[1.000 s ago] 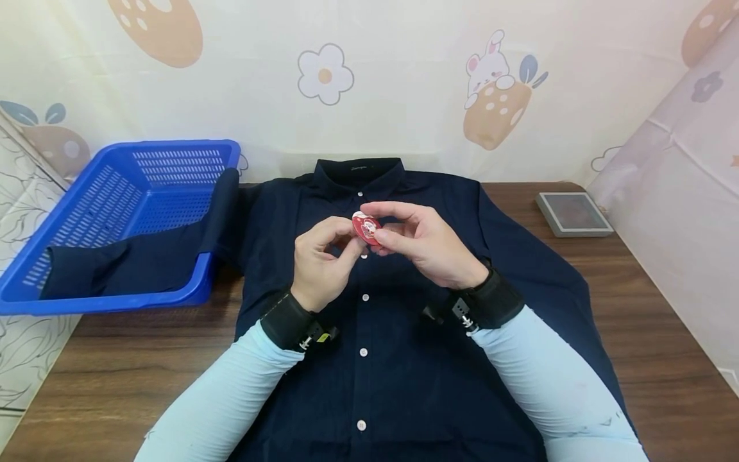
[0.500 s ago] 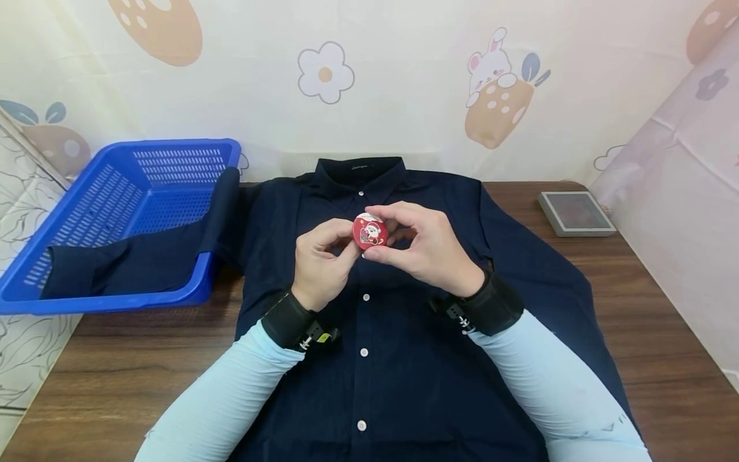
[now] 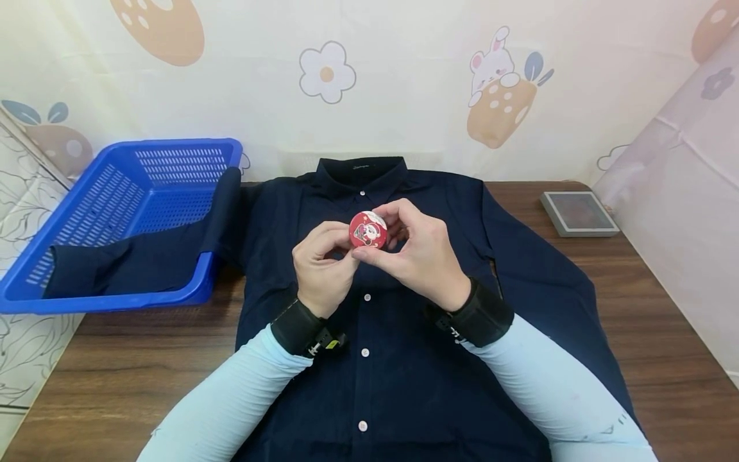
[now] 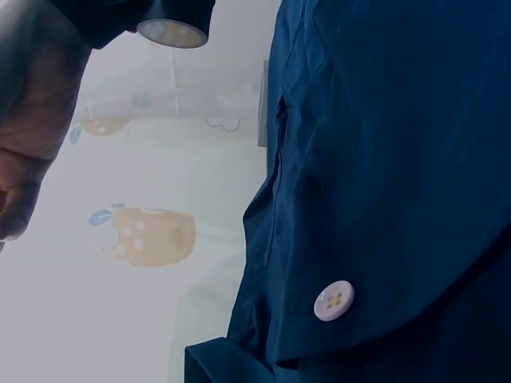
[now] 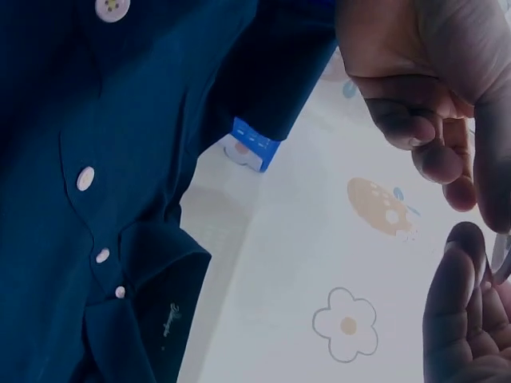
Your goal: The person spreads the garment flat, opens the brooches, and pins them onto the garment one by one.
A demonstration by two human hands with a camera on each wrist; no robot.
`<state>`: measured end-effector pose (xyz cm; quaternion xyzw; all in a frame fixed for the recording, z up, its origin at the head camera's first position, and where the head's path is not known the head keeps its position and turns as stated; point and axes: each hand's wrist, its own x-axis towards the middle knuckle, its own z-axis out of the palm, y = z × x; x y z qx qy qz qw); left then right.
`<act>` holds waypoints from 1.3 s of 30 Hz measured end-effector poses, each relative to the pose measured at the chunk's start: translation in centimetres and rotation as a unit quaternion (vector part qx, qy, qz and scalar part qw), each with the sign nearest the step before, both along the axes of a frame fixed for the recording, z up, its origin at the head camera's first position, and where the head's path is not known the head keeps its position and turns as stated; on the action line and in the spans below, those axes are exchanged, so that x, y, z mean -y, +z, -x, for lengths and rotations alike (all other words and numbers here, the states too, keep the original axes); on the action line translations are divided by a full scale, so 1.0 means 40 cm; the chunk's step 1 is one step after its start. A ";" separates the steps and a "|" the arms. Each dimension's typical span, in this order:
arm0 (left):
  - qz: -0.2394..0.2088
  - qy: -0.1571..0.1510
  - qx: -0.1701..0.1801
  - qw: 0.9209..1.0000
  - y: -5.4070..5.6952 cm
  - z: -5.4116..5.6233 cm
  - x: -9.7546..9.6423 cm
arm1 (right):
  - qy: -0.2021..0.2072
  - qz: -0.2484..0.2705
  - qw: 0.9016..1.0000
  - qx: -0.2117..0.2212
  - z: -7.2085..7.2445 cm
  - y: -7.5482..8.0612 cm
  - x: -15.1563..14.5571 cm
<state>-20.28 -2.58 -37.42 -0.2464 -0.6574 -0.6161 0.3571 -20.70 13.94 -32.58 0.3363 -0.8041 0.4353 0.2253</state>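
Both hands hold a round red badge (image 3: 367,230) with a cartoon figure and a white patch, over the upper front of a dark navy button-up shirt (image 3: 416,372). My left hand (image 3: 323,263) pinches its left edge between thumb and forefinger. From the other side, my right hand (image 3: 421,250) grips it with the thumb below and the forefinger on top. The picture faces the head camera, and the badge's back is hidden there. In the right wrist view, only a sliver of the badge (image 5: 501,257) shows by the fingertips.
A blue plastic basket (image 3: 199,292) stands at the left, with one shirt sleeve (image 3: 133,263) draped into it. On the wooden table (image 3: 133,378), a grey framed box (image 3: 580,213) sits at the back right. A patterned curtain (image 3: 404,83) hangs behind.
The badge has turned from a slant until its picture faces the head camera, and has then shifted slightly left. The right hand has moved left with it; the shirt and basket stay put.
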 end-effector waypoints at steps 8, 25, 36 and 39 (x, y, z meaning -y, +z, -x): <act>-0.010 -0.021 0.003 1.000 0.004 0.001 -0.015 | 0.085 0.067 0.986 0.124 0.001 0.015 -0.017; 0.173 -0.030 0.128 0.976 0.019 0.056 -0.039 | 0.000 0.063 0.944 0.323 0.126 0.025 -0.179; 0.389 0.037 0.245 0.887 0.014 0.166 -0.108 | -0.083 0.073 0.912 0.394 0.220 -0.037 -0.253; 0.437 0.056 0.251 0.862 0.003 0.203 -0.127 | -0.112 0.047 0.907 0.402 0.243 -0.047 -0.258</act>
